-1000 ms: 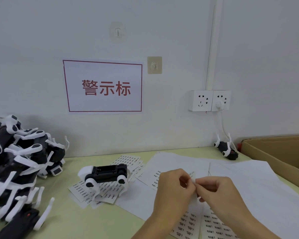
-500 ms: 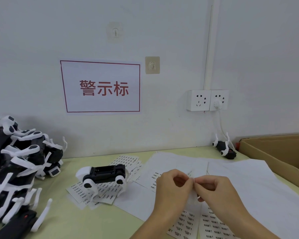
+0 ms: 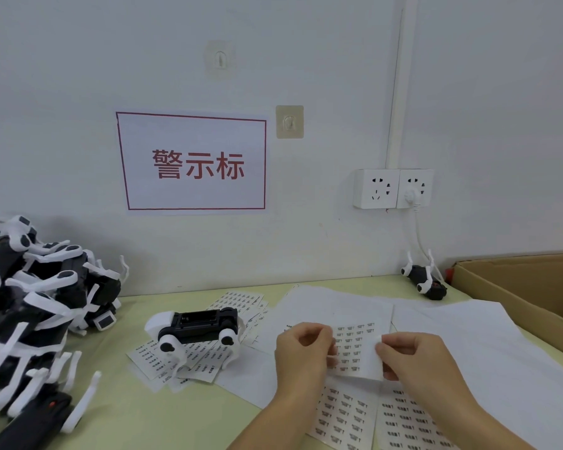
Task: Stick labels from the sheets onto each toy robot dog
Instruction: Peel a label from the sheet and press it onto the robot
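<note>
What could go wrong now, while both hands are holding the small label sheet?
The left hand and right hand pinch opposite edges of the small label sheet, so it may tear or crease. A peeled label could also stick to the fingers or to the loose sheets below.

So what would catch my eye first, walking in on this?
Probably the red-lettered sign on the wall, then the heap of toy robot dogs at the table's left edge. In front, the left hand and right hand hold a small label sheet between them.
</note>
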